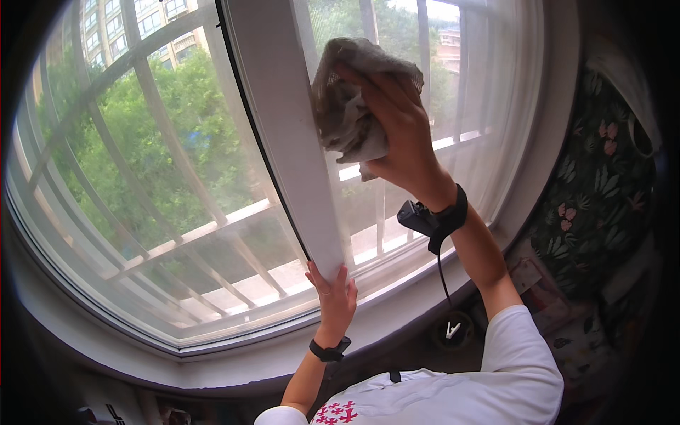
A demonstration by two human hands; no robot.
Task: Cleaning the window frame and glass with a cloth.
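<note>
My right hand (401, 122) grips a crumpled grey-white cloth (353, 101) with dark smudges. It presses the cloth against the right window pane (404, 191), close beside the white window frame upright (287, 106). Lower down, my left hand (334, 295) rests on the bottom of that upright, fingers spread around it and holding no loose thing. A black strap with a small camera (419, 217) and a cable sits on my right wrist. Another black band (330, 350) circles my left wrist.
Beyond the left pane (212, 170) stand metal bars (164, 133), green trees (138, 154) and a building (114, 32). A pale window sill (234, 361) curves below. A dark leaf-patterned fabric (589, 159) hangs at right. A white clip (452, 330) lies below the sill.
</note>
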